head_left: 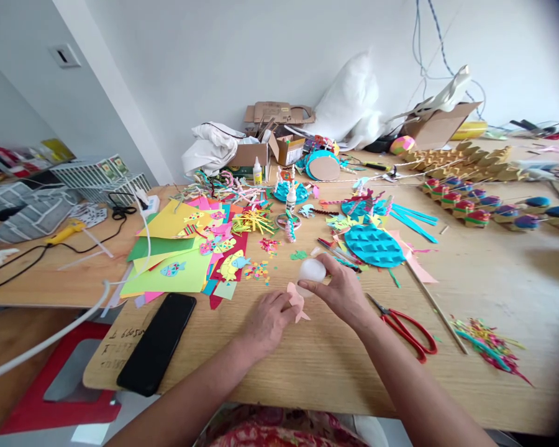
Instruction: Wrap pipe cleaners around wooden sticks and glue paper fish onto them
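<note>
My right hand grips a round, whitish translucent disc-like piece, perhaps a lid, between thumb and fingers just above the table. Close beside it, my left hand has its fingers closed on a pink paper fish cutout at the tabletop. The cutout's far end lies near the round piece; whether they touch I cannot tell. Red-handled scissors lie partly open to the right of my right hand. Beyond my hands are small green paper scraps and a white bottle.
Coloured paper sheets with decorated paper fish and a black phone are at left. At right lie a blue textured oval, a wooden stick, paper shreds and painted egg-carton strips. A white cable crosses the left side.
</note>
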`<state>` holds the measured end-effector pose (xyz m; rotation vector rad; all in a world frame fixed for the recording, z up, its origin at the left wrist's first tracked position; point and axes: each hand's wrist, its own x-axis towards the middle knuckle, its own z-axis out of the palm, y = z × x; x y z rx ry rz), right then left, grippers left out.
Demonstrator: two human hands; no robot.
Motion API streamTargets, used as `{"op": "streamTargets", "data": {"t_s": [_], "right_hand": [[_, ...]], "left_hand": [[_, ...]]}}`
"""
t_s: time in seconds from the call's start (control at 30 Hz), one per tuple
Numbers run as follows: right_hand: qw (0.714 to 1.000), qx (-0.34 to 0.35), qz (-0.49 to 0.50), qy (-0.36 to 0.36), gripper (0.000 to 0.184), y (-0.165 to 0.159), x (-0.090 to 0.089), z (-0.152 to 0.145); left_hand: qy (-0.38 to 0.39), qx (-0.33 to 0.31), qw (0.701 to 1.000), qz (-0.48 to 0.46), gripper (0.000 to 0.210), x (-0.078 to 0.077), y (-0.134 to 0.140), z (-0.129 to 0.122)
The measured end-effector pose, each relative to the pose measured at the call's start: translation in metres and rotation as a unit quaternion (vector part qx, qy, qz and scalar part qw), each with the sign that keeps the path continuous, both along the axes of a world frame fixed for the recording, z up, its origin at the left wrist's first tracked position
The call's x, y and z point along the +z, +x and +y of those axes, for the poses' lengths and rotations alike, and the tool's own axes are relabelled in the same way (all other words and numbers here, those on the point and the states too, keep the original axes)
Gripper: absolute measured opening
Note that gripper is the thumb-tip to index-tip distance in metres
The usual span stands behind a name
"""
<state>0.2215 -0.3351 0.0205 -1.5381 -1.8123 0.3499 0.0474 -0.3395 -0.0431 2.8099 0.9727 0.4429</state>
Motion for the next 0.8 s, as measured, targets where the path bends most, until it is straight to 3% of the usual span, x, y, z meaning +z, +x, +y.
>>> {"op": "streamTargets", "data": {"t_s": [0.4,0.8], "right_hand": [[1.0,-0.003,0.01,0.001,0.026,-0.0002,0.0072,-0.0006],[1.0,-0.014,0.009,-0.009,0.028,-0.0038,-0.0014,0.0028]], "left_hand": [[-0.009,-0.005,1.0,-0.011,0.027,-0.002,-0.0008,0.0004],[-0.015,0.001,1.0,0.002,0.025,0.003,0.0017,0.0003]]}}
